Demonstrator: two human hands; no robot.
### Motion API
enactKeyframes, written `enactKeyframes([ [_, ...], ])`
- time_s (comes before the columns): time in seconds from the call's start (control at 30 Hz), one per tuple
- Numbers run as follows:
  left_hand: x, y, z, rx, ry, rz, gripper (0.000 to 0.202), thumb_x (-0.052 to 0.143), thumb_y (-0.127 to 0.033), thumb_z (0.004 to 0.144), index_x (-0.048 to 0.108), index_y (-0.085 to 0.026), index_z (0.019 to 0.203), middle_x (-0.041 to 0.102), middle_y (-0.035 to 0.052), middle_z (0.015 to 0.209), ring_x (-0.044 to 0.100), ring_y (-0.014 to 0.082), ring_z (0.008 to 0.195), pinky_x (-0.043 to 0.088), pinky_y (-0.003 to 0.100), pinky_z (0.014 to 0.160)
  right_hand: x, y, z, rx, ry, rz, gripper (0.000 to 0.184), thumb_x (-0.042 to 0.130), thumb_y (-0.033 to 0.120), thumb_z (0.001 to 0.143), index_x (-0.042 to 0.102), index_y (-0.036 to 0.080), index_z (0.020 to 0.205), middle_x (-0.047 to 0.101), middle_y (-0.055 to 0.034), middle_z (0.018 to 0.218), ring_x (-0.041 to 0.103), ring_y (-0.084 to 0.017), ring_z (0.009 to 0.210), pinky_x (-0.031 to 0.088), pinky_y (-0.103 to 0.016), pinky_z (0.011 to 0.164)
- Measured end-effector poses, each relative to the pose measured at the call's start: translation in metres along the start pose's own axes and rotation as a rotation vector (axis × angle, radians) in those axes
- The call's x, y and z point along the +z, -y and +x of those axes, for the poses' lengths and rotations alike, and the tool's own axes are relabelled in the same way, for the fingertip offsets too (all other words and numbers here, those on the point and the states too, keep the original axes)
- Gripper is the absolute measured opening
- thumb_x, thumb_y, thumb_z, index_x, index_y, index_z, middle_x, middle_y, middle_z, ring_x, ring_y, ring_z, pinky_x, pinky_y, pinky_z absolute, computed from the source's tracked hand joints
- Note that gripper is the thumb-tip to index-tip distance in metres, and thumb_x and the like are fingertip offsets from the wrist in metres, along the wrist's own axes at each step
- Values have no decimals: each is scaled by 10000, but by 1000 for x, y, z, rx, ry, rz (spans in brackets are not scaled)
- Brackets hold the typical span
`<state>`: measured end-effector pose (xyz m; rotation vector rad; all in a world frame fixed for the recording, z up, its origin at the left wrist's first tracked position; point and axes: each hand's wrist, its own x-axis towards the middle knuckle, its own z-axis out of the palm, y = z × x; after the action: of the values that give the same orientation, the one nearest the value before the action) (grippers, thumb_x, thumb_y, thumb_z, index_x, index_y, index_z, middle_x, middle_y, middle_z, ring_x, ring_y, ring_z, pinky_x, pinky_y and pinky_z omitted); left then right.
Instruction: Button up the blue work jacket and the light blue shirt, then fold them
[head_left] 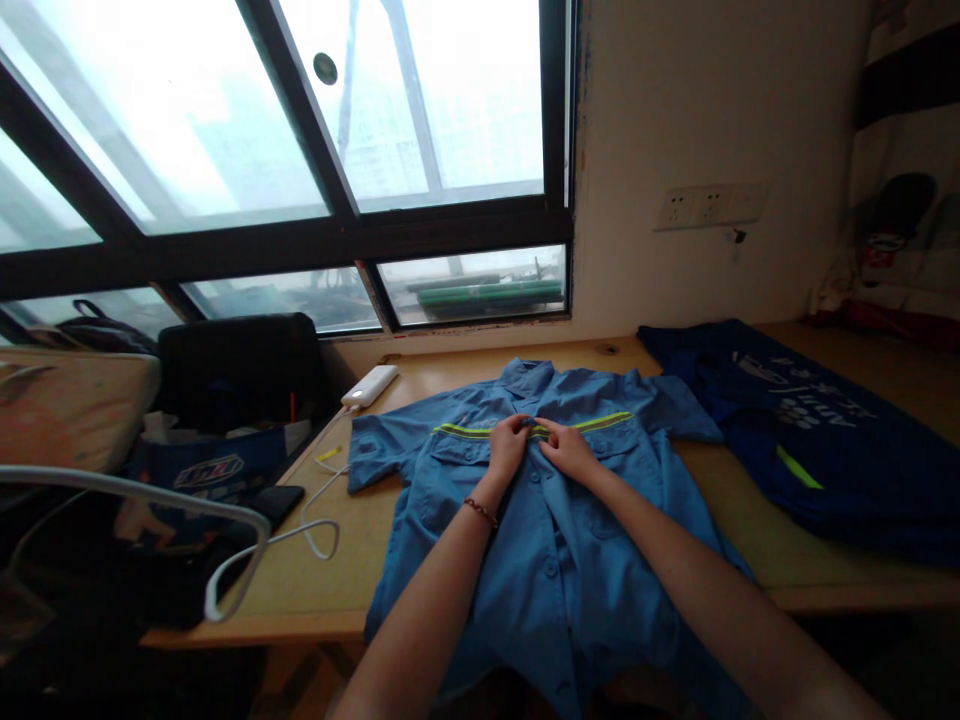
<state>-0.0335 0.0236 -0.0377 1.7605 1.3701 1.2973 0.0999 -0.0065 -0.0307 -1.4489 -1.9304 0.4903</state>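
Note:
A blue short-sleeved work shirt (480, 540) lies spread on the table, collar toward the wall, its lower hem hanging over the near edge. A yellow-green stripe crosses its chest above two flap pockets. My left hand (510, 446) pinches the front placket at the stripe, fingers closed on the cloth. Close beside it, my right hand (564, 448) grips the same part of the placket between thumb and fingers. Whatever button sits between the fingertips is hidden. Lower down, a button (550, 567) shows on the front.
A dark blue garment (840, 440) with white print covers the table's right side. A white power bank (370, 386) with a white cable (322, 522) lies at the left. Left of the wooden table (315, 590) stand a black chair (240, 365) and a printed bag (214, 470).

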Motion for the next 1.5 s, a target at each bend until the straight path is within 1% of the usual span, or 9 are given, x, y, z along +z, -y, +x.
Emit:
enactKeyframes([
  [0.13,-2,3,1,72,-27,237,158,549,-176,705,648,-165,827,647,57,758,564,156,692,399,261,666,-4,16,-8,-40,-42,-63,219,457,259,769,608,172,902,573,-3,594,507,-112,552,335,-213,552],
  [0.27,-3,12,8,94,6,410,156,555,-239,724,640,-168,833,644,68,791,555,165,711,376,264,673,-3,32,-30,-30,79,-236,220,507,380,730,587,176,714,608,-43,658,548,-155,622,337,-237,552],
  [0.4,-1,17,17,92,41,562,170,534,-284,747,623,-175,844,632,73,821,545,173,731,358,259,668,-3,38,-49,45,126,-401,228,534,365,693,578,165,793,625,-84,738,572,-199,669,335,-258,544],
  [0.53,3,16,27,90,71,690,199,493,-310,776,602,-180,880,620,81,854,538,184,776,351,260,684,-7,32,-48,105,162,-342,193,523,249,664,586,183,834,627,-53,750,573,-181,682,329,-242,541],
  [0.7,8,17,41,63,77,773,207,466,-319,793,581,-178,890,605,97,886,530,201,816,344,274,705,-11,18,-33,107,168,-201,472,538,183,593,547,255,1059,621,1,799,559,-158,721,331,-217,560],
  [0.87,15,19,57,24,60,829,221,449,-323,803,560,-176,925,589,110,924,519,218,861,345,289,724,-11,8,-10,231,167,-213,350,532,185,591,589,286,921,622,28,755,552,-153,682,312,-221,531],
  [1.03,22,21,72,29,57,834,233,430,-322,811,545,-166,940,579,127,938,514,228,876,342,305,735,-4,6,11,322,120,-290,261,521,169,598,591,273,828,626,-1,786,558,-178,716,317,-235,537],
  [1.2,23,22,80,28,60,786,225,453,-321,798,557,-169,927,591,117,936,519,219,887,347,293,744,8,6,10,278,-87,-359,190,527,277,664,606,253,835,626,-31,819,549,-193,770,349,-258,605],
  [1.5,10,32,79,-11,87,303,396,490,-139,740,501,-206,1131,647,58,881,576,184,833,389,268,741,4,-9,20,221,70,23,239,507,242,696,667,246,873,670,-6,823,584,-168,770,394,-227,606],
])
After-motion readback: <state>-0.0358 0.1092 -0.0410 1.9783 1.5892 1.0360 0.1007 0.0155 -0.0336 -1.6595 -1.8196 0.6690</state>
